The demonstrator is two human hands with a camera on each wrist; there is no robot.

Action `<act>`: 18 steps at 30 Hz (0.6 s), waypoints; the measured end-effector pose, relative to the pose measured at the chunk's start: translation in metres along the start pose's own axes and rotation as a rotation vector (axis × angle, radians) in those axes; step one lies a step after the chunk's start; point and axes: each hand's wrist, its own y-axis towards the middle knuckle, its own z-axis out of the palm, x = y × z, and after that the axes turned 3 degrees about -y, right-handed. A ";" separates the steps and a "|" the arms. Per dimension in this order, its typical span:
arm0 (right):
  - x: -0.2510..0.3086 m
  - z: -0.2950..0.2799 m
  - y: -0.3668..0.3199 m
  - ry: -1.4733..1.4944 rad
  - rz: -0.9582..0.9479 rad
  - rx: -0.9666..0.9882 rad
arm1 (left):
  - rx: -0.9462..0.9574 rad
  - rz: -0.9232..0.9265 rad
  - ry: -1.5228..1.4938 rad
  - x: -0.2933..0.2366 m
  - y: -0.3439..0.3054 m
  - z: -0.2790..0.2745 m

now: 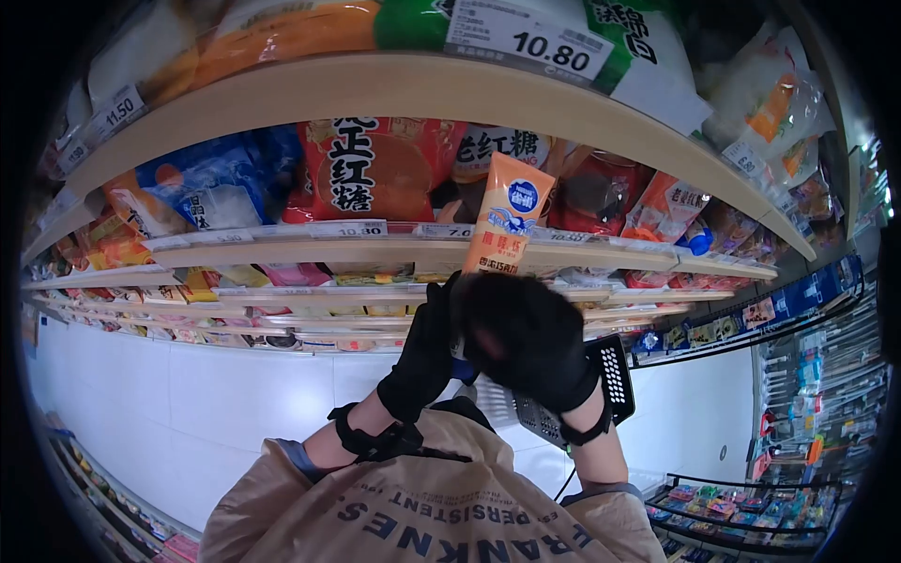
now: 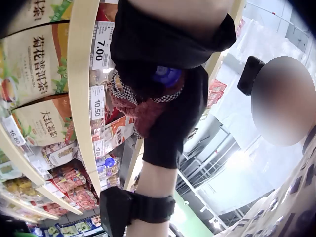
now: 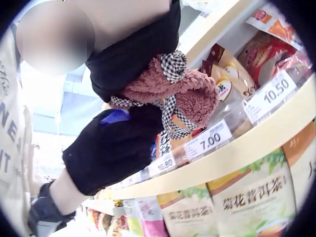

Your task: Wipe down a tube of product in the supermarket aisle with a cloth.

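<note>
An orange condensed milk tube (image 1: 510,211) stands nearly upright before my chest, its flat end up and its blue cap (image 2: 167,76) at the bottom. My left hand (image 1: 424,349), in a black glove, grips the tube's lower part from the left. From the right, my black-gloved right hand (image 1: 527,338) closes round the same part and hides much of it. In the wrist views, pinkish-brown fleecy cloth (image 3: 197,98) with black-and-white checked trim shows at the hands. Behind the tube, red bags of brown sugar (image 1: 380,169) line the shelf.
Shelf boards (image 1: 375,80) with price tags curve across in front, above and below the tube's top. Bags of tea (image 3: 252,197) fill a lower shelf. A perforated basket (image 1: 615,380) is by my right forearm. Wire racks of packets (image 1: 723,507) stand at the lower right.
</note>
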 end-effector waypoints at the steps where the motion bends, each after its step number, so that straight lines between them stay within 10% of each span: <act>1: -0.009 0.001 0.005 0.034 0.001 -0.201 | 0.054 0.078 0.109 0.007 0.002 -0.004; 4: -0.032 -0.003 0.021 0.210 0.388 -0.432 | 0.248 0.058 0.066 0.016 0.002 -0.009; 11: -0.033 -0.014 0.031 0.094 0.256 -0.457 | 0.250 -0.137 -0.346 0.026 0.004 -0.015; 18: -0.039 -0.016 0.033 -0.047 0.289 -0.513 | 0.304 -0.025 0.027 0.031 0.005 -0.014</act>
